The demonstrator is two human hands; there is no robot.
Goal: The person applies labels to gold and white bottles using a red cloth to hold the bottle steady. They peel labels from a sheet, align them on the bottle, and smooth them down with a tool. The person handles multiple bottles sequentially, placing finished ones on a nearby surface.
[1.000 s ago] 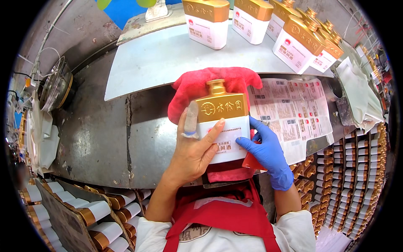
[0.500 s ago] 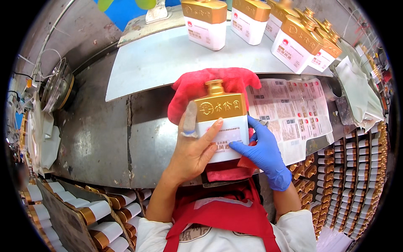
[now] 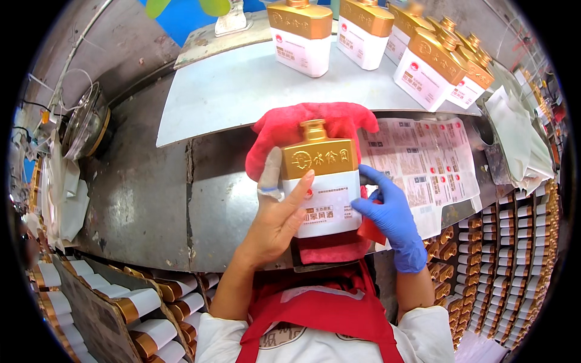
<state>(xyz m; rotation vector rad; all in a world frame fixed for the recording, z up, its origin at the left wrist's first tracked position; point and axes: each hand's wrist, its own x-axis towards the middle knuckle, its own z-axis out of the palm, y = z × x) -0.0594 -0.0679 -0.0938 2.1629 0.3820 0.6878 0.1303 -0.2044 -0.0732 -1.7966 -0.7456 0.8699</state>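
A flat-sided bottle (image 3: 333, 190) with a gold shoulder and neck and a white, printed lower body is tilted back over a red cloth pad (image 3: 269, 136). My left hand (image 3: 272, 221), bare with a pale cover on one finger, grips its left side, and two fingers lie across the front. My right hand (image 3: 393, 221), in a blue glove, holds the right edge with the thumb near the front. Below that palm shows a small flat red piece (image 3: 370, 230); the hand hides part of it.
Several similar bottles (image 3: 301, 51) stand on a pale board (image 3: 212, 91) at the back. A sheet of printed labels (image 3: 417, 160) lies right of the pad. Stacked bottles (image 3: 469, 260) fill the lower right; more (image 3: 142, 305) lie in racks at lower left. A white bag (image 3: 517, 139) sits far right.
My right thumb has slid from the front of the label out to the bottle's right edge, uncovering more print. The left hand keeps its hold.
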